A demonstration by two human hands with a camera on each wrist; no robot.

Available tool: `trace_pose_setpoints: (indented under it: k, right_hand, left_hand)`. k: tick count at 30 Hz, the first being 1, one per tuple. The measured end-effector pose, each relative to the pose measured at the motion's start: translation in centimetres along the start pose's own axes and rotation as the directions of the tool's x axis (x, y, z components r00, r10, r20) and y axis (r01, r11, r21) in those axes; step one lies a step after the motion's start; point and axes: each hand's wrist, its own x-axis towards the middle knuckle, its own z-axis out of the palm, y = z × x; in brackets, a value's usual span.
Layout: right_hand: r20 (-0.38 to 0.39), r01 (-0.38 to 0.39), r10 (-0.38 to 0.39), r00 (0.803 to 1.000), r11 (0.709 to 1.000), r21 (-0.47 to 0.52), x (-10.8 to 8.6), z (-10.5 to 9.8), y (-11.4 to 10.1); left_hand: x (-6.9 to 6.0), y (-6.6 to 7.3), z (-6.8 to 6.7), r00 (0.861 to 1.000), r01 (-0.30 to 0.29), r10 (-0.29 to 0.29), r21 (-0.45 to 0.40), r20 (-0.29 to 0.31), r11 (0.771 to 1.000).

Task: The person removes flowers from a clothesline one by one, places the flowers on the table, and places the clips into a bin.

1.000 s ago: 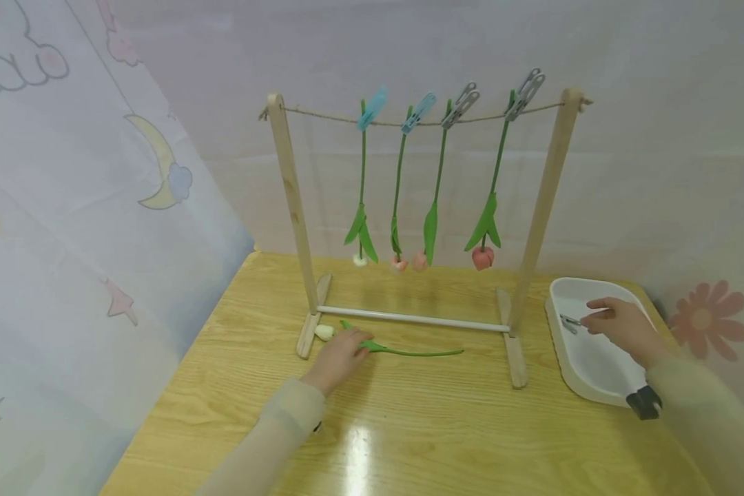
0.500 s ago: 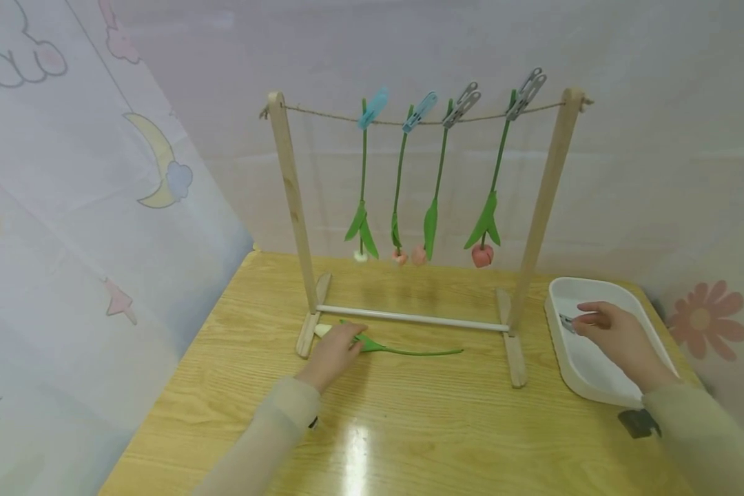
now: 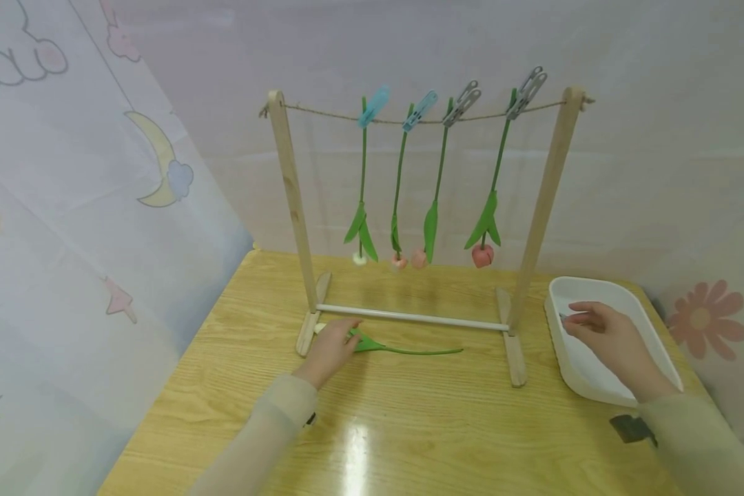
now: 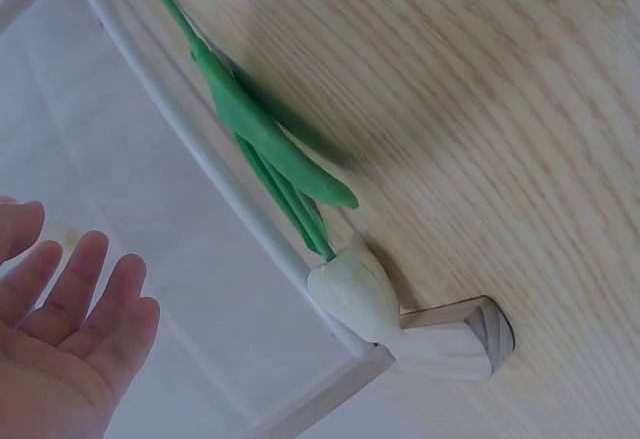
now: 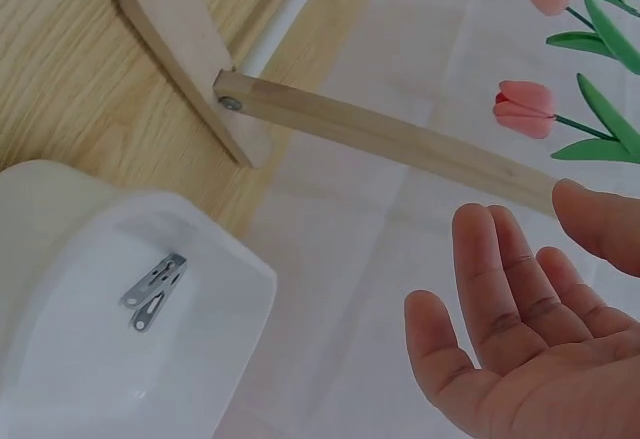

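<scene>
A white tulip (image 4: pixel 355 294) with green leaves and a long stem lies on the table by the stand's left foot. My left hand (image 3: pixel 330 350) hovers over its flower end, hiding part of it in the head view; the left wrist view shows loosely bent fingers with nothing in them, apart from the tulip. On the right, my right hand (image 3: pixel 610 341) hangs over the white tray (image 3: pixel 620 396), fingers relaxed and holding nothing. One grey clothespin (image 5: pixel 155 289) lies inside that tray, mostly hidden by the hand in the head view.
A wooden stand (image 3: pixel 294 200) carries a string (image 3: pixel 322 116) across its top. Several tulips hang upside down from it, held by blue clothespins (image 3: pixel 373 107) and grey clothespins (image 3: pixel 527 93). A white bar (image 3: pixel 409 317) joins the feet. Printed cloth (image 3: pixel 223 62) backs the table.
My left hand has shifted slightly left over the tulip, showing more of its leaves. My right hand has drifted slightly left, covering more of the clothespin in the tray.
</scene>
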Motion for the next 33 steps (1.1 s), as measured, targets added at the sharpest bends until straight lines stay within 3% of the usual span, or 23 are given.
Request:
trace_pose_setpoints:
  k: [9,15,23,28,33]
  right_hand:
    - [-0.036,0.041,-0.04,0.999,0.999,0.022,-0.1,0.5,-1.6]
    - [-0.047,0.06,-0.06,0.997,0.998,0.002,0.0,0.7,-2.8]
    - [-0.083,0.106,-0.103,0.991,0.994,0.037,0.4,1.4,-4.0]
    - [-0.112,0.146,-0.138,0.984,0.987,0.062,0.5,1.7,-5.0]
    - [-0.103,0.137,-0.129,0.986,0.987,0.078,0.5,2.0,-6.0]
  left_hand:
    - [0.3,0.1,-0.8,0.999,0.042,-0.043,-0.057,-0.015,0.998]
    - [0.7,0.6,-1.9,0.996,0.07,-0.074,-0.07,-0.057,0.995]
    - [1.5,1.1,-3.2,0.988,0.067,-0.079,-0.09,-0.135,0.994]
    - [1.9,1.3,-4.0,0.984,0.073,-0.091,-0.122,-0.152,0.99]
    - [2.4,1.6,-4.7,0.983,0.069,-0.088,-0.118,-0.163,0.991]
